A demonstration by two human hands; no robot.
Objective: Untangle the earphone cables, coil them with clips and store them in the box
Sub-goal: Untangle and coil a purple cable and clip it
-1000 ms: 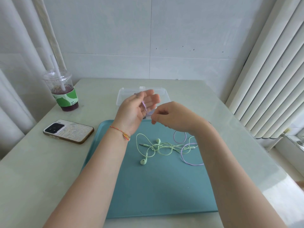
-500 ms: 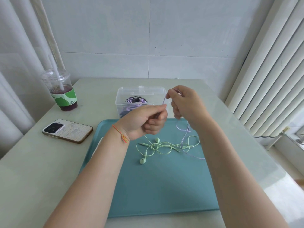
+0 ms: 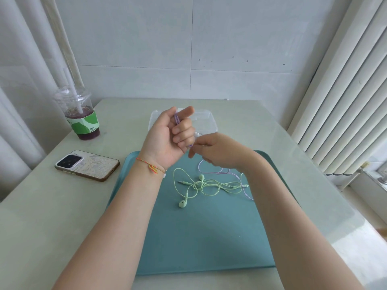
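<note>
Since 0.5 s ago the right hand (image 3: pixel 217 151) dropped low; left hand (image 3: pixel 171 135) turned palm-up, fingers curled round purple cable (image 3: pixel 177 119) loops. Right pinches its tail. Green earphones (image 3: pixel 201 185) lie tangled w/ it on teal tray (image 3: pixel 209 237). Thin, limp, light: grip near plug. Clear box (image 3: pixel 206 120) behind.

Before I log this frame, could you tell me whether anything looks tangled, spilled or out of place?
Only the green earphones stand out: they lie in a knotted heap on the teal tray, with the purple cable crossing them. Nothing looks spilled.
</note>
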